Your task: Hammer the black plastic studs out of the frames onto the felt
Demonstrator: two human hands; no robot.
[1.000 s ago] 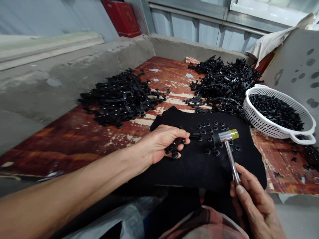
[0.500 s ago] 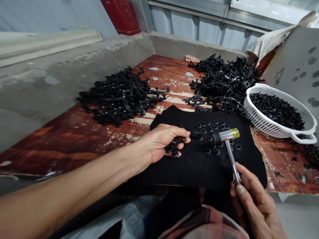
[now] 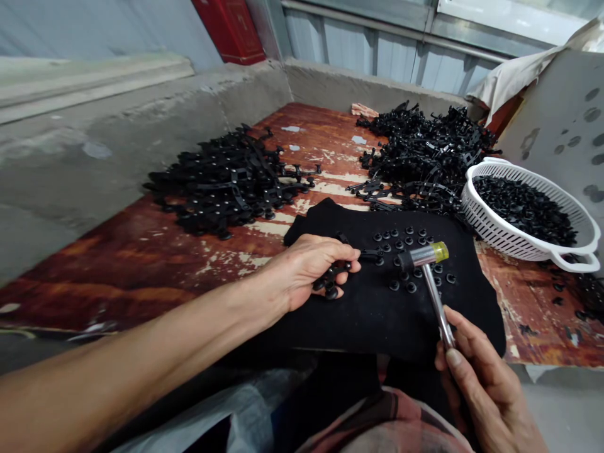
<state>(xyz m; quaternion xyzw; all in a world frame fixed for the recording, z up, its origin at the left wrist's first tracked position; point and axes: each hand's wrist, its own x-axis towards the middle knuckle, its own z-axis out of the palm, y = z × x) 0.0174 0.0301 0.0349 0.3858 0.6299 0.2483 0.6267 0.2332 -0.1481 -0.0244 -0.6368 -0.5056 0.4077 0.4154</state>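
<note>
1. Worktop (image 3: 141, 264): red-brown board, its coating worn to pale patches, with a concrete ledge (image 3: 117, 126) along its left and far sides.
2. Black cloth (image 3: 377, 314): spread over the near edge of the worktop at 6 o'clock in the view. Both hands are over it.
3. Left heap (image 3: 226, 182): tangled black plastic strips on the bare board, at 10 o'clock from the cloth.
4. Right heap (image 3: 419, 157): more of the same strips at 1 o'clock from the cloth. Its near edge reaches the cloth's far edge and lies just beside the basket.
5. White basket (image 3: 491, 234): slotted plastic, at 2 o'clock from the cloth, holding small black caps (image 3: 523, 211).
6. Left hand (image 3: 306, 270): comes in from 8 o'clock and rests on the cloth. The fingers are curled shut around a black strip, thumb on top.
7. Right hand (image 3: 481, 384): at 5 o'clock, with the fingers wrapped closed around the hammer's metal handle.
8. Hammer (image 3: 433, 296): handle slanting towards 11 o'clock, chrome head with a yellow face at its right end. The head is over the loose caps, just to the right of the strip; whether it touches them cannot be told.
9. Black strip (image 3: 330, 280): short length with round studs, held against the cloth at its centre.
10. Loose caps (image 3: 406, 239): scattered on the cloth at 12 o'clock from the hammer head.
</note>
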